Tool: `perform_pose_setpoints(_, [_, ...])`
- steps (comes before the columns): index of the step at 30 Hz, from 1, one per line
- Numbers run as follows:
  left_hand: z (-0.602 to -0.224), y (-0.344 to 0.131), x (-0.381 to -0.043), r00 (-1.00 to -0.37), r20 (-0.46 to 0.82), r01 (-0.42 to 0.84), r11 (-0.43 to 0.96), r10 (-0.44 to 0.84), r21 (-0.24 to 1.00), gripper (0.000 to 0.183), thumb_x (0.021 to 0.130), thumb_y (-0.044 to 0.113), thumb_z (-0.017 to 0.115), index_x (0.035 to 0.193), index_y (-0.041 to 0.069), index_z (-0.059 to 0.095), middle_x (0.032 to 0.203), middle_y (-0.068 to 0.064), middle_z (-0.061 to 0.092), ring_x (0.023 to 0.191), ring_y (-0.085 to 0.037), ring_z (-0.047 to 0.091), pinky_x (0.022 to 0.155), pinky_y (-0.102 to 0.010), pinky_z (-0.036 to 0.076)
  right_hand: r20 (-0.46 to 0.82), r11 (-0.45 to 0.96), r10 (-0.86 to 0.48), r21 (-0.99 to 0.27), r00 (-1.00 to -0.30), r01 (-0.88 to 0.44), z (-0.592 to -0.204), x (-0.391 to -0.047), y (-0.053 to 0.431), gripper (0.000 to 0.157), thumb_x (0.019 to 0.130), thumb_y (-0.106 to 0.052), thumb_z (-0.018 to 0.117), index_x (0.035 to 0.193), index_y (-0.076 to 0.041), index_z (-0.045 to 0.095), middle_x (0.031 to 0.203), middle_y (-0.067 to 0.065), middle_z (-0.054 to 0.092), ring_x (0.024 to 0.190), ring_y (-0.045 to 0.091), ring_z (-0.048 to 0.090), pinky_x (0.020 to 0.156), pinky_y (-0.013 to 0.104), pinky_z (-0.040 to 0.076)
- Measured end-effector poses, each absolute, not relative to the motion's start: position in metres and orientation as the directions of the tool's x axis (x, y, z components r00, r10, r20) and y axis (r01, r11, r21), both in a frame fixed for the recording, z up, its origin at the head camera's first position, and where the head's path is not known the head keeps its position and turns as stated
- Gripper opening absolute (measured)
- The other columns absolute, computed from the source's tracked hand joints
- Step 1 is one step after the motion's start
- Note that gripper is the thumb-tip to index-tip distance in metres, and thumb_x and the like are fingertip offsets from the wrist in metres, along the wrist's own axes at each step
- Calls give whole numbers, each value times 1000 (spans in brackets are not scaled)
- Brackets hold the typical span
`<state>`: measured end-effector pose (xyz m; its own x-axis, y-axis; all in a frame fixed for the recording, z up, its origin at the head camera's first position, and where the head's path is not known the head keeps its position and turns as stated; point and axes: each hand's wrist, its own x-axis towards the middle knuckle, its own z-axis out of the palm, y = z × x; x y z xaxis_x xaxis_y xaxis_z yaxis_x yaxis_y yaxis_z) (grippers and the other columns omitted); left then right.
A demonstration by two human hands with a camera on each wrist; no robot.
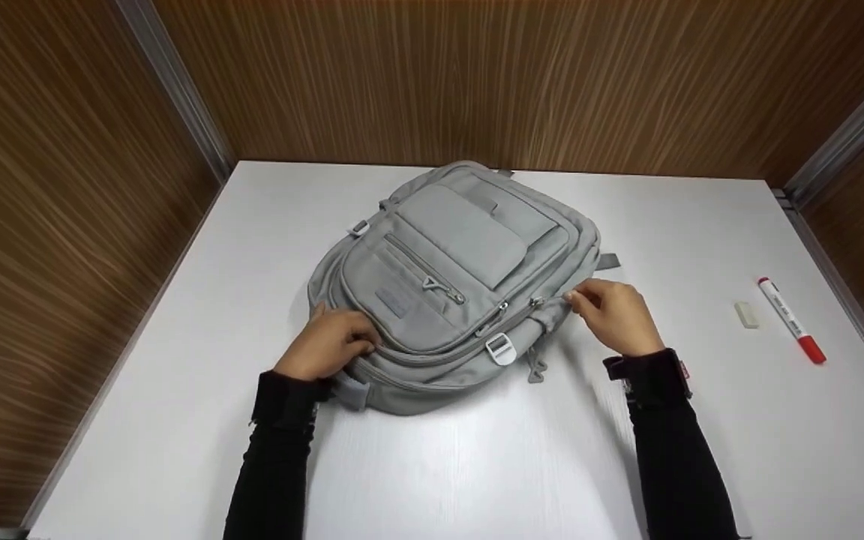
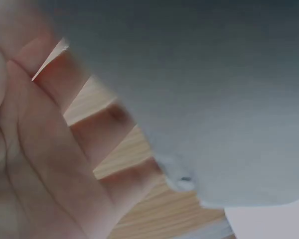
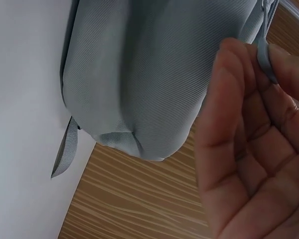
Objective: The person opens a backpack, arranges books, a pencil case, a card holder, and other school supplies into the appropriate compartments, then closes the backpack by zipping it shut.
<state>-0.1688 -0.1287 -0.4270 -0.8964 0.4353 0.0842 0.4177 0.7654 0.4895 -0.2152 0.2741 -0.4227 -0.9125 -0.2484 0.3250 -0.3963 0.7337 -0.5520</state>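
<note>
A grey backpack (image 1: 456, 234) lies on its back on the table, its front pocket and zips facing up. At its near left edge, my left hand (image 1: 327, 343) grips the fabric; in the left wrist view those fingers (image 2: 102, 132) run behind the grey cloth, which hides their tips. Beside the bag's right side, my right hand (image 1: 616, 315) pinches a zipper pull (image 3: 263, 59) between thumb and forefinger. A white strap buckle (image 1: 502, 349) sits to the left of that hand, and a dangling zipper pull (image 1: 536, 367) hangs below it.
On the white table (image 1: 702, 465), to the right, lie a small pale eraser (image 1: 746, 315) and a white marker with a red cap (image 1: 792, 321). Wood-grain panels (image 1: 477, 82) stand behind the table and along both sides.
</note>
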Motion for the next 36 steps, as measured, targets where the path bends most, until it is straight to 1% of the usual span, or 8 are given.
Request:
perform_pose_setpoints(2, [-428,-129,-171,-893,79,425,771,444,474,6,77,18,67,77,24,68,80,17,61,89,-8,54,101,-55,8,323,751,-215,-549,-922,-367,-424,-212,270,17,85,-21,60,73,-10,65,60,-4,58,54,11,51,52,30,38])
perform_pose_setpoints(12, [-431,-124,-173,-884,95,455,793,458,406,7,75,19,69,79,25,70,85,14,62,92,-12,54,99,-54,20,331,790,-126,-537,-935,-296,-428,-206,255,14,81,-21,63,73,-10,65,63,-1,59,56,14,53,54,32,40])
perform_pose_setpoints(18, [-431,-124,-173,-878,96,467,794,470,390,8,75,18,69,80,24,70,88,12,63,94,-14,53,98,-53,22,485,797,-81,-493,-871,-348,-420,-200,243,17,76,-19,69,84,-6,62,78,6,58,66,21,56,59,35,43])
perform_pose_setpoints(22, [-430,-124,-173,-873,94,475,791,479,385,10,75,17,69,82,24,70,89,11,62,95,-14,53,98,-53,22,541,769,-127,-476,-831,-427,-413,-192,227,20,75,-23,71,77,-7,60,73,4,56,63,17,53,57,31,43])
perform_pose_setpoints(26, [-430,-123,-172,-872,102,479,791,478,380,10,75,17,69,82,24,70,88,12,62,94,-14,54,97,-53,24,460,738,-221,-498,-860,-456,-413,-182,206,28,73,-37,70,64,-14,56,61,-6,51,55,8,46,52,26,40])
perform_pose_setpoints(29, [-431,-122,-172,-868,114,487,786,483,380,10,74,17,69,82,23,70,87,12,62,91,-13,55,95,-48,28,371,761,-266,-486,-890,-430,-418,-177,190,37,69,-51,68,59,-18,51,56,-9,46,51,7,43,50,26,37])
perform_pose_setpoints(33, [-431,-123,-175,-844,135,527,758,519,385,10,74,15,69,81,21,71,86,10,63,87,-14,55,87,-40,35,324,828,-254,-415,-911,-378,-427,-175,173,50,62,-62,65,55,-18,43,51,-7,41,46,11,39,44,28,32])
perform_pose_setpoints(36, [-432,-125,-177,-819,150,564,731,553,384,10,73,15,69,81,20,71,85,9,63,86,-15,56,83,-37,37,313,854,-223,-395,-923,-340,-432,-176,167,53,60,-63,66,55,-17,41,50,-6,40,45,12,39,43,29,30])
